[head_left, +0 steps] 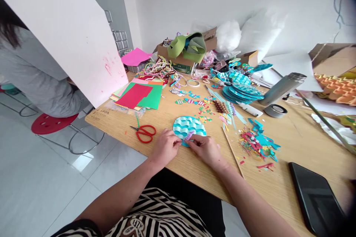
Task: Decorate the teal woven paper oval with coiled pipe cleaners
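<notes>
Head camera: we are bending over a round turquoise paper disc with pale wavy strips (183, 123), which is lying near the front edge of a light wooden table (289, 133). Our right hand (205, 149) is pinching a small purple curled piece (190, 134) between thumb and fingers over the disc; our left hand (167, 146) is holding its fingertips close together at the disc's near rim, though we cannot tell whether they are gripping it.

On our black-and-cream striped shirt (169, 213) we are making out letters apparently ending in "AZY"; dark handwritten marks (102, 113) at the table's left corner are proving too small to read.

Red-handled scissors (147, 133) are lying by the front edge, and a black smartphone (317, 198) is lying toward its right end. Beyond an upright white board (72, 33) at the left edge, a grey-sleeved person (52, 85) is sitting on a red round stool (54, 124). Pale glossy tiles (63, 185) are covering the floor; a plain white wall (172, 0) is rising behind the far edge.
</notes>
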### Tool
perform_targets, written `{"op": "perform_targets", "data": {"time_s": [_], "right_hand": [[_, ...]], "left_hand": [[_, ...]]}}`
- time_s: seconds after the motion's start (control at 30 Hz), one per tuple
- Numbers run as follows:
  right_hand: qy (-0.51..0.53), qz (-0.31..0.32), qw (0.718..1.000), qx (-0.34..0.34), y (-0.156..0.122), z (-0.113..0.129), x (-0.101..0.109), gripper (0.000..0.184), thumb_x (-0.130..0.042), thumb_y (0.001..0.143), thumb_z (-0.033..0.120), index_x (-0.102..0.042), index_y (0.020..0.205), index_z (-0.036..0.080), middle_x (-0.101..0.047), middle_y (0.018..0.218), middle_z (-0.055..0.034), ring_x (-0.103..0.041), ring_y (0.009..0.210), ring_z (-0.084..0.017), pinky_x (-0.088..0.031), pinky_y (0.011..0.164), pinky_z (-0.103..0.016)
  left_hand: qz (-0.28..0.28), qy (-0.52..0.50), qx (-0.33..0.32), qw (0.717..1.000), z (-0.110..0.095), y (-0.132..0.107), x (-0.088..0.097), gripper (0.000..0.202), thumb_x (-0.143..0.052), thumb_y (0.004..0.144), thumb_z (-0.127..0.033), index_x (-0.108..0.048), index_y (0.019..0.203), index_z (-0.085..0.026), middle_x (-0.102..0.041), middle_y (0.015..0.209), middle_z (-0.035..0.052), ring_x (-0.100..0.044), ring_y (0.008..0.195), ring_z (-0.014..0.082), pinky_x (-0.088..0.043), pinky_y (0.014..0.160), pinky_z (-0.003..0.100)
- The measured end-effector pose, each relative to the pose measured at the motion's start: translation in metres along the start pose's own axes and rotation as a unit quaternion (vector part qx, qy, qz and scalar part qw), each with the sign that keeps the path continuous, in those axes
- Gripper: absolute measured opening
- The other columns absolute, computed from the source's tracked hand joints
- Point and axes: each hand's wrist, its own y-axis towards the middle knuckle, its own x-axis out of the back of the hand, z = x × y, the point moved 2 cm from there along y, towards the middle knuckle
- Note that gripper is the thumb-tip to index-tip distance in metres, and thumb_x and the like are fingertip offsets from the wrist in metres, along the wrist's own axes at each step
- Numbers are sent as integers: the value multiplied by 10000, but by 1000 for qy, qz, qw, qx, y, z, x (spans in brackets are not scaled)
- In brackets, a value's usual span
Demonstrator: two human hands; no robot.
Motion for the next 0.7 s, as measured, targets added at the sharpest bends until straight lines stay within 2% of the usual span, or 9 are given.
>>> {"op": "perform_targets", "data": {"time_s": [0.27,0.7], "right_hand": [[38,28,997,-54,-2,-1,-1,337,-483,840,442,-653,717,179,-560,436,15,-452,344,-96,-296,349,-193],[31,42,998,-39,-2,-2,-4,311,-475,862,405,-639,723,181,-562,454,22,-459,347,-89,-309,352,-182]], "left_hand": [[1,2,5,1000,1,0,0,78,-655,754,-132,-688,729,-198,-619,739,12,-517,791,161,-412,720,276],[4,5,5,1000,1,0,1,66,-664,747,-133,-689,732,-192,-632,747,10,-510,771,154,-408,716,275]]}}
